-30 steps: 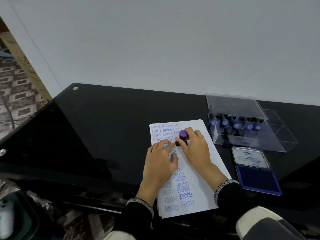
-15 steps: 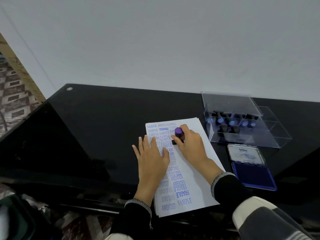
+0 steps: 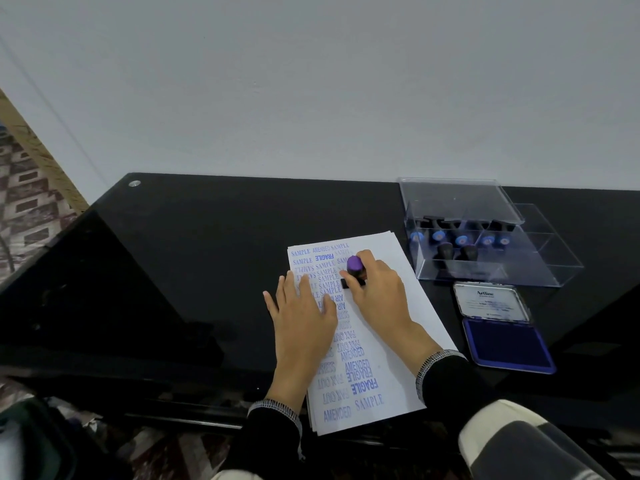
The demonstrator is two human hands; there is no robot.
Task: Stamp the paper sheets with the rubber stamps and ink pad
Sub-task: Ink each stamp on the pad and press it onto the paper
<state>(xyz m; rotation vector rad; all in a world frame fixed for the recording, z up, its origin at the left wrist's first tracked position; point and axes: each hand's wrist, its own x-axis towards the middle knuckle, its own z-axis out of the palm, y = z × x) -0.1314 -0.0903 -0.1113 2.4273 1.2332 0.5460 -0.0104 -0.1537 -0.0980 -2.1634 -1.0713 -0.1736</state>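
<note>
A stack of white paper sheets [image 3: 408, 306] lies on the black glass table, its left half covered with blue stamped words. My right hand [image 3: 377, 292] grips a rubber stamp [image 3: 354, 268] with a purple handle top, its black base pressed on the upper part of the top sheet. My left hand [image 3: 304, 317] lies flat on the sheet's left edge, fingers spread. An open ink pad [image 3: 505, 341] with a blue pad and upright lid sits to the right of the paper.
A clear plastic box [image 3: 485, 271] behind the ink pad holds several more stamps with blue tops; its lid [image 3: 457, 199] is open. The black table [image 3: 173, 271] stretches left and meets a grey wall. The table's front edge runs under my wrists.
My left hand has flattened and spread on the paper's left edge, away from the stamp. The right hand keeps the stamp pressed at nearly the same spot.
</note>
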